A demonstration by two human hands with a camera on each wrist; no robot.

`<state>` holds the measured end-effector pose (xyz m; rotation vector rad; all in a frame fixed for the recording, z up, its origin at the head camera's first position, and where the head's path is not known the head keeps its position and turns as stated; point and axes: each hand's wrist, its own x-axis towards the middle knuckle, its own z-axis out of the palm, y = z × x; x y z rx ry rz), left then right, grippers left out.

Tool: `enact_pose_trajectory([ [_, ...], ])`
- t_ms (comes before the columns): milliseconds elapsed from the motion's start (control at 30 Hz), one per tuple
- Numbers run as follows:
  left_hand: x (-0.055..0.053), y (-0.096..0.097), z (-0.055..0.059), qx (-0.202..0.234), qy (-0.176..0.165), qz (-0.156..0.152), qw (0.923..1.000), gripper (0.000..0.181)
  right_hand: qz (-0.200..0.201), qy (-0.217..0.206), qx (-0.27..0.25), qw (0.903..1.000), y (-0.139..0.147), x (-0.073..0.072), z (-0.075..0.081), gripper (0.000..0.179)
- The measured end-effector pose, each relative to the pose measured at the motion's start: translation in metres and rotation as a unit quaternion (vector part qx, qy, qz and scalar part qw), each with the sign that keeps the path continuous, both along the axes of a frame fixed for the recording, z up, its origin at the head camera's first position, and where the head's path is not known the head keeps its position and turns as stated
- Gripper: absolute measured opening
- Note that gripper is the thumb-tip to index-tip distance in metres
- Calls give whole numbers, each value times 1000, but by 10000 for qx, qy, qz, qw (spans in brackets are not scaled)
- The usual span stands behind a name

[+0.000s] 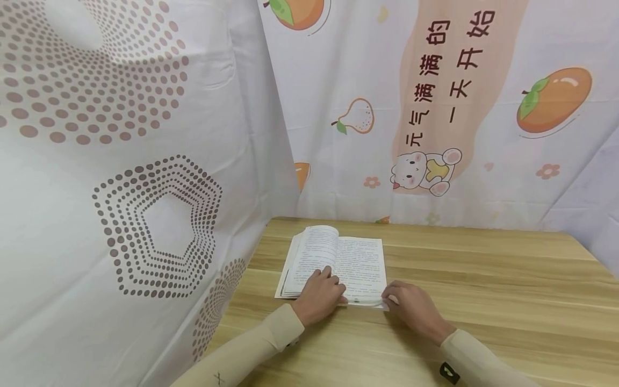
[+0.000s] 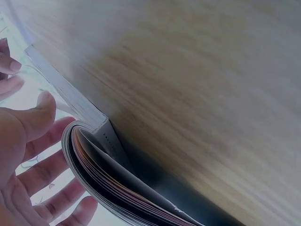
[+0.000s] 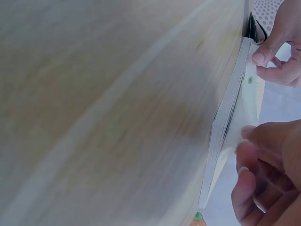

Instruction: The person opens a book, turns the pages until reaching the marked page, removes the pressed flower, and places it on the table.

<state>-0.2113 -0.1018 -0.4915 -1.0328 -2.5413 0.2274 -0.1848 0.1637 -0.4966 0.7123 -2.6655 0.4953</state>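
Observation:
An open book (image 1: 360,263) with printed text lies on the table, its left-hand pages curving up toward the middle. My left hand (image 1: 321,293) rests on the lower part of the left page, beside the fold. In the left wrist view its fingers lie spread over the curved pages (image 2: 101,179). At the lower right corner is my right hand (image 1: 416,309). Seen from the right wrist, its thumb and forefinger pinch the edge of a page (image 3: 242,113), which stands slightly off the stack below. The other fingers curl loosely beneath.
The wood-grained table (image 1: 483,279) extends right of the book and in front of it. A white curtain with dotted patterns (image 1: 159,226) hangs close on the left. Behind the table hangs a cloth (image 1: 329,177) printed with fruit, a bear and writing.

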Motion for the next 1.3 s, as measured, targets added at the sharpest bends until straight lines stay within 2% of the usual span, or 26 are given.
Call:
enact_pose_trajectory([
  [167,1,1,0,-83,9,73,9999,27,-69,252,-39,9996,2,0,-2,40],
  [267,2,1,2,-41,76,100,9999,22,-164,252,-18,9995,3,1,-3,56],
  [367,2,1,2,158,151,117,9997,17,-195,230,-7,9995,4,1,-2,66],
  [500,1,1,1,507,327,21,9982,9,-199,182,-26,9996,4,2,-2,70],
  [667,-1,-2,-4,874,610,-293,9939,7,-179,52,36,9998,3,3,-2,63],
  [833,-3,-3,-4,1058,775,-546,9899,11,-3,-14,-4,10000,2,4,-1,36],
  [933,-3,-2,-2,775,804,-496,9925,11,50,-170,-57,9998,2,4,-1,16],
  [1000,-3,-1,-1,464,813,-433,9947,9,80,-253,-69,9996,2,4,-1,9],
  [1167,-1,1,0,-195,683,-234,9972,12,245,-178,68,9995,2,3,-1,9],
  [1300,1,1,0,-206,657,-70,9976,20,311,-151,230,9991,2,2,0,11],
])
